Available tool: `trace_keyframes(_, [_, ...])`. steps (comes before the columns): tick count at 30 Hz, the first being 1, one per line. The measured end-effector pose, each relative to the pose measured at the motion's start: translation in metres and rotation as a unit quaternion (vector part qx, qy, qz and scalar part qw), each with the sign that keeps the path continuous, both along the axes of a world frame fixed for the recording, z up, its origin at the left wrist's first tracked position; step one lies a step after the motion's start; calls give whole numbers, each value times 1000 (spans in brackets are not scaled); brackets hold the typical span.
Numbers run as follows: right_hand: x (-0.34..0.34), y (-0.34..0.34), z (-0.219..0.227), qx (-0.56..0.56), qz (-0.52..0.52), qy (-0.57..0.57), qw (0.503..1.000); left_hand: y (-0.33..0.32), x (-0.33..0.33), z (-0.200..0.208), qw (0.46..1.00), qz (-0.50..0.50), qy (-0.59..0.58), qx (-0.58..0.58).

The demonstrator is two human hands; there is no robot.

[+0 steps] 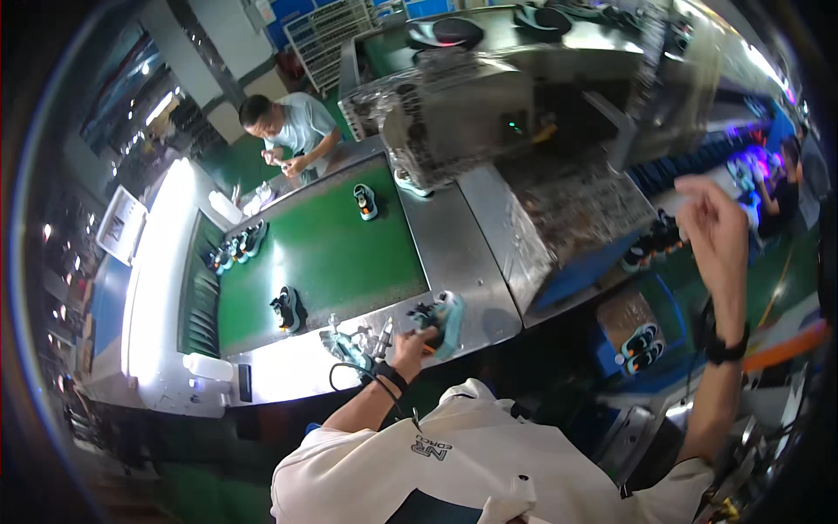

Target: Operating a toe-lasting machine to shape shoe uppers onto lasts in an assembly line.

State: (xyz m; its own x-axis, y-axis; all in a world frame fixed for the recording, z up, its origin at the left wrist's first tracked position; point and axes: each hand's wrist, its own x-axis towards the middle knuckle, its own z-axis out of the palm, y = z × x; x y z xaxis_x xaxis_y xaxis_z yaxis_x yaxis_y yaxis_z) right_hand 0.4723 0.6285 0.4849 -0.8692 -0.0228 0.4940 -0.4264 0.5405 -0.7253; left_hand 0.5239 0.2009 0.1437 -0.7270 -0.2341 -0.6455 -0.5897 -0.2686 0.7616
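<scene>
At the bench's near edge, my left hand [408, 354] is closed on a dark shoe with a pale turquoise sole [449, 325]. The shoe is tilted, its sole toward the right, and slightly blurred. To the left of that hand lies a crumpled pale turquoise and white bundle [349, 347], with a metal hand tool [383, 336] and a dark cable beside it. High on the right, my right hand [711, 223] is raised, its fingers loosely bent and apart, with nothing visible in it. A dark band circles each wrist.
A green conveyor belt [336, 262] carries dark shoes [285, 308], [365, 202]. A co-worker [297, 131] handles something across it. A plastic-wrapped machine [559, 218] stands right of the metal bench. A white bottle [208, 367] lies at left; a cardboard box [627, 321] is low right.
</scene>
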Motion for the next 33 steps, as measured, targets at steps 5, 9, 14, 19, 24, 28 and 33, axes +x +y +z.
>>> trace_keyframes(5, [-207,-85,67,259,-15,59,964,-89,-111,-53,988,145,52,-31])
trace_keyframes(9, [-359,-115,92,306,21,-12,952,-159,-206,-82,973,196,97,-77])
trace_keyframes(14, [-440,-181,95,406,-5,-150,902,-263,-326,-144,937,238,29,-256])
trace_keyframes(19, [-421,-222,80,255,-7,-127,959,-401,-418,-223,903,86,145,-396])
trace_keyframes(24, [-423,-245,73,310,149,-37,938,-344,-428,-184,938,-24,224,-263])
trace_keyframes(28, [-410,-257,71,315,21,163,935,-265,-349,-138,931,-61,314,-177])
trace_keyframes(33, [-304,-203,149,289,121,-155,937,-66,-219,-7,906,-362,209,61])
